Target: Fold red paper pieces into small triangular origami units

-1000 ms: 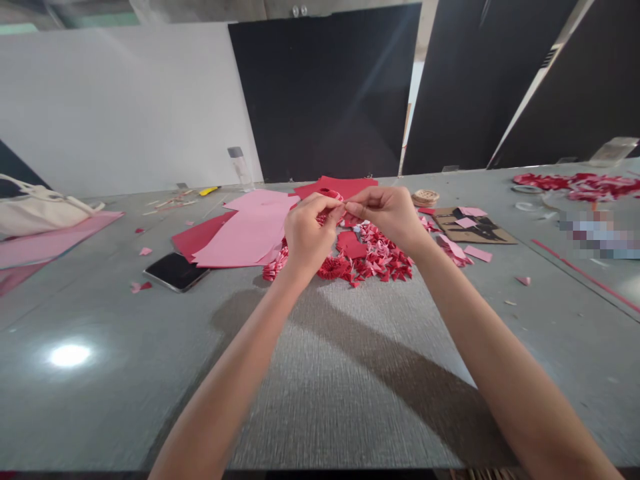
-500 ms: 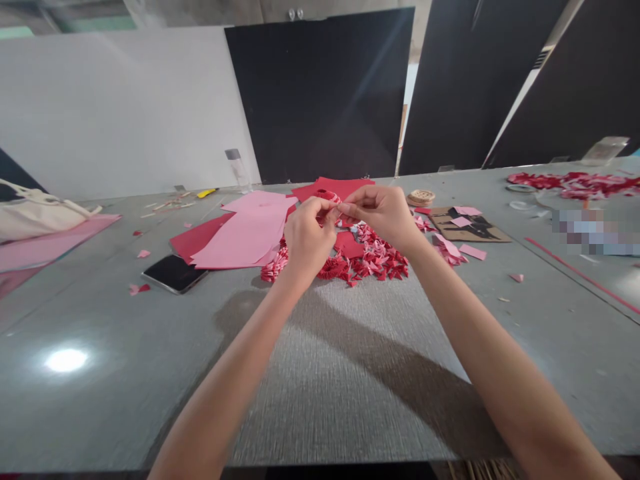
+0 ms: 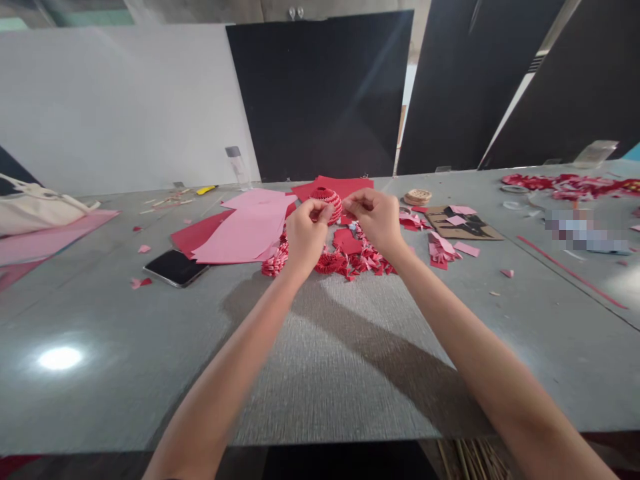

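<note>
Red and pink folded paper pieces (image 3: 369,259) lie heaped mid-frame on a grey bench (image 3: 270,407), before a striped paper form (image 3: 327,195). Bare forearms (image 3: 480,353) slant up and inward from the frame's lower edge. The left hand (image 3: 306,233) and right hand (image 3: 379,217) hang slightly apart at centre, fingertips facing, fingers curled and narrow; from here, I cannot tell whether they grip anything.

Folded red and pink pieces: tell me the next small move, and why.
Probably lower the right grip toward the folded pieces: they show just below it, and it stands apart from the left grip. I can't tell whether it holds anything.
</note>
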Demonstrator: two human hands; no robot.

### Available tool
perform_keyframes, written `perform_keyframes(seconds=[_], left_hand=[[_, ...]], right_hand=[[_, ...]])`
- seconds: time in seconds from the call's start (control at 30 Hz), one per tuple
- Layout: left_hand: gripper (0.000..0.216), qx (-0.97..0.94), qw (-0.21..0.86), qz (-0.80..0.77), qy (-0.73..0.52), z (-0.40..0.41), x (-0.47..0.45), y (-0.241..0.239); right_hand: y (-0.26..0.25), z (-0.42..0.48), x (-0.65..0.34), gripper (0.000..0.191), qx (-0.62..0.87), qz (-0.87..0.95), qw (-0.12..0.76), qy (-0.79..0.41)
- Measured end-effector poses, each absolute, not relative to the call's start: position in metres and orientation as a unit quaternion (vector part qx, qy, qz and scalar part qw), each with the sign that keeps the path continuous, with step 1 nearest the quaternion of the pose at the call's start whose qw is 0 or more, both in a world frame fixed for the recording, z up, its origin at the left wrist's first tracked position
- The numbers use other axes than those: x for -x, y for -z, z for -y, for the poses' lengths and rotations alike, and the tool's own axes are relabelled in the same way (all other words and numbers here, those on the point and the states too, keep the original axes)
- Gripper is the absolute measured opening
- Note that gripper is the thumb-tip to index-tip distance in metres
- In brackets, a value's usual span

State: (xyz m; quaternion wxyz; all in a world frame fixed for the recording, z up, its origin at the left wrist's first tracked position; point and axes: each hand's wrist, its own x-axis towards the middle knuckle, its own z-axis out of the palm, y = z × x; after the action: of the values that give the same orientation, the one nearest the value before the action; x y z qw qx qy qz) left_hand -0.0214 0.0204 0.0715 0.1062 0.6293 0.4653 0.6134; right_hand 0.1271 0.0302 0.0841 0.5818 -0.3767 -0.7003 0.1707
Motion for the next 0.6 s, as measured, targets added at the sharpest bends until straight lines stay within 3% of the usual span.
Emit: perform_keyframes(seconds=[0.07, 0.17, 0.4, 0.6], left_hand=[[0.012, -0.591, 0.137, -0.473, -0.639, -0.020, 0.031, -0.062], [0.018, -0.533, 0.154, -0.487, -0.675, -0.012, 0.047, -0.043], [0.021, -0.449, 0.158, -0.506, -0.720, 0.010, 0.048, 0.004], [0.024, -0.495, 0.141, -0.504, -0.694, 0.015, 0.048, 0.018]], right_hand=[[-0.075, -0.034, -0.137, 0.014, 0.404, 0.696, 0.574, -0.151], [-0.059, -0.039, -0.159, 0.016, 0.480, 0.726, 0.488, -0.066], [-0.024, -0.047, -0.196, 0.034, 0.580, 0.800, 0.153, 0.013], [-0.017, -0.057, -0.176, 0.040, 0.482, 0.866, 0.101, 0.083]])
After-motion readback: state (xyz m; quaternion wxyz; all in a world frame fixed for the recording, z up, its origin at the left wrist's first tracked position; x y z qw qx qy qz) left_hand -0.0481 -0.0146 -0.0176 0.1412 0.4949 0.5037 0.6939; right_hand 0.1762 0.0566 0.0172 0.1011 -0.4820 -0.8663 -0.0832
